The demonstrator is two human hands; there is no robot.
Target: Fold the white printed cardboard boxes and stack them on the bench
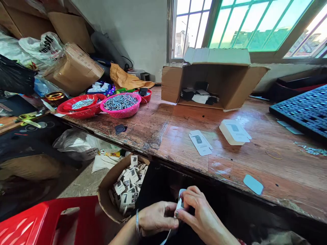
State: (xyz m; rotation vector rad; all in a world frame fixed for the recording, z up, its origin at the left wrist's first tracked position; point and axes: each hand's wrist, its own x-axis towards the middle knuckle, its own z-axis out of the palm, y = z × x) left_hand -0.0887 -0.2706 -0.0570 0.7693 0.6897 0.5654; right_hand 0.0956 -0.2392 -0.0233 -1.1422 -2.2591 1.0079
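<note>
Low in front of the table edge, my left hand (159,217), with a bracelet at the wrist, pinches the lower left side of a small white card box (181,200). My right hand (195,207) grips the same box from the right, fingers over its top. A pale strip hangs below my left fingers. On the table lie a flat white printed card (200,143), a stack of similar cards (234,132) and a light blue rounded piece (253,184). A dark square piece (120,129) lies further left.
An open cardboard box (235,90) with dark and white pieces stands by the window. Pink basket (121,110) and red basket (89,112) hold metal parts. A carton (107,197) of small packages is below left, near a red stool (33,217). Black tray (301,109) at right.
</note>
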